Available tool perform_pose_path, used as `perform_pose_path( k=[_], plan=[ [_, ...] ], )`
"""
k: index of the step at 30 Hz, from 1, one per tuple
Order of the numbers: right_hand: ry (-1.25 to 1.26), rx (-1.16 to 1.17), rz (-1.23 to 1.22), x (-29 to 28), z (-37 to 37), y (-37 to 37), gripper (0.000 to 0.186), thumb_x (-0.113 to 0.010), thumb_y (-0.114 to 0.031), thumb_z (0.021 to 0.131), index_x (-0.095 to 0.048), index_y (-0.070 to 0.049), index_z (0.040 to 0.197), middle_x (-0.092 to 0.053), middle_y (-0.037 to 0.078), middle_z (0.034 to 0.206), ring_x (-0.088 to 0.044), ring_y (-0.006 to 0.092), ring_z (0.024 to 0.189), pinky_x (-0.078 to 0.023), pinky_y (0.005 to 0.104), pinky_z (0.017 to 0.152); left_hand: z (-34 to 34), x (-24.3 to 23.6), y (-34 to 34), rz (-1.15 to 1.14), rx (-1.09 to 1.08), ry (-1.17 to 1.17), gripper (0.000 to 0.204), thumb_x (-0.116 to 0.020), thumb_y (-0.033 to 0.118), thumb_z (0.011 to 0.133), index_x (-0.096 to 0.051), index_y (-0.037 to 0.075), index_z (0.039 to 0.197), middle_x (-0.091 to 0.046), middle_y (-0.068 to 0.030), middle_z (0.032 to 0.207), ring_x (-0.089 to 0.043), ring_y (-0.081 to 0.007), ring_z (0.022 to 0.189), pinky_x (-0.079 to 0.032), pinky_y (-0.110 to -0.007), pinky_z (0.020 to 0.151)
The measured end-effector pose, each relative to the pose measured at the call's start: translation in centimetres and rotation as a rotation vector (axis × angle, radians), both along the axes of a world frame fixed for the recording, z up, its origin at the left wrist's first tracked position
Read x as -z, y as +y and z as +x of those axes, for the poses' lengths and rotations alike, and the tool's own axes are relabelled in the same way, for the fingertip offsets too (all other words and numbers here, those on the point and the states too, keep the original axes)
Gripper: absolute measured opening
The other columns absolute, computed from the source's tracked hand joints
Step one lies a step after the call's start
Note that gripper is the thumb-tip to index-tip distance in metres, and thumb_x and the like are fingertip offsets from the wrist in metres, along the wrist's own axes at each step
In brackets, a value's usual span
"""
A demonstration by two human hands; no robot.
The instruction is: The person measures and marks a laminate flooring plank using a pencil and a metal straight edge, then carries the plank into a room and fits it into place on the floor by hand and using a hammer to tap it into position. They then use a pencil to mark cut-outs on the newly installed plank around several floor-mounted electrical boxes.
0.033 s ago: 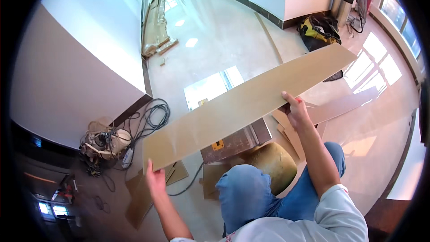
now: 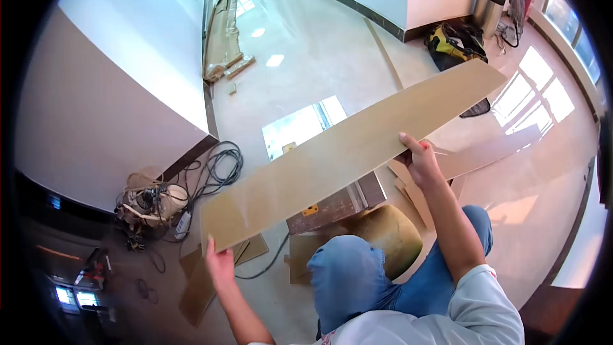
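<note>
From where I stand, one long tan board (image 2: 345,147) hangs between the two hands, tilted so its far end rises past the right hand. The left hand (image 2: 220,265) pinches the near end at its corner, thumb on the upper face. The right hand (image 2: 421,156) grips the lower edge farther along, thumb on top and the other fingers mostly out of sight beneath; something small and red shows there, too little to identify. Between the hands, under the board, sits a brown box-like machine (image 2: 335,207) with a yellow switch plate (image 2: 310,209). Beyond the left hand, a looped dark cable (image 2: 223,163) lies on the floor (image 2: 306,45). Just right of the right hand rests a paler board (image 2: 495,150); farther off slumps a black-and-yellow bag (image 2: 456,45).
</note>
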State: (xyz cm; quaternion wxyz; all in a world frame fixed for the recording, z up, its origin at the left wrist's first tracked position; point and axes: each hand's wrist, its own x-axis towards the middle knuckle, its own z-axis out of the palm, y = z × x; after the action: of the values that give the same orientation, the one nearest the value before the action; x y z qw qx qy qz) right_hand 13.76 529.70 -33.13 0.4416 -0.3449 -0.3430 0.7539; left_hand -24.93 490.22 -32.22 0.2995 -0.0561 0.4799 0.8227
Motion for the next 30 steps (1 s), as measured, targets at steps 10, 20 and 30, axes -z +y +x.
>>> perform_pose_path(
  k=[10,20,30],
  plan=[
    [-0.028,-0.485,-0.081,-4.6,-5.0,0.6,0.029,-0.057,-0.025,0.094,-0.063,-0.001,0.11,-0.067,0.009,0.102,-0.066,0.018,0.089,-0.057,0.0321,0.077,19.5,-11.9,-19.0,0.091,-0.205,0.075,0.033,-0.058,0.018,0.093,-0.058,0.002,0.122,-0.064,-0.0138,0.117,-0.06,-0.0283,0.105,-0.049,-0.046,0.088],
    [-0.047,-0.816,-0.181,-1.6,-6.5,-2.0,0.028,-0.057,-0.024,0.095,-0.063,-0.004,0.113,-0.067,0.006,0.107,-0.066,0.0175,0.096,-0.055,0.0367,0.085,44.1,-16.2,-24.4,-0.143,-0.58,-0.114,0.035,-0.06,0.016,0.09,-0.057,-0.001,0.121,-0.067,-0.0179,0.11,-0.068,-0.0322,0.089,-0.055,-0.05,0.078],
    [-0.186,-0.637,-0.039,1.1,-4.7,-4.7,0.016,-0.055,-0.014,0.096,-0.061,-0.001,0.102,-0.065,0.005,0.092,-0.064,0.015,0.082,-0.054,0.0325,0.074,47.5,-12.0,-14.9,-0.338,-0.178,-0.093,0.065,-0.071,0.003,0.079,-0.041,-0.003,0.137,-0.057,-0.0161,0.127,-0.064,-0.0311,0.103,-0.058,-0.042,0.078]
  ],
)
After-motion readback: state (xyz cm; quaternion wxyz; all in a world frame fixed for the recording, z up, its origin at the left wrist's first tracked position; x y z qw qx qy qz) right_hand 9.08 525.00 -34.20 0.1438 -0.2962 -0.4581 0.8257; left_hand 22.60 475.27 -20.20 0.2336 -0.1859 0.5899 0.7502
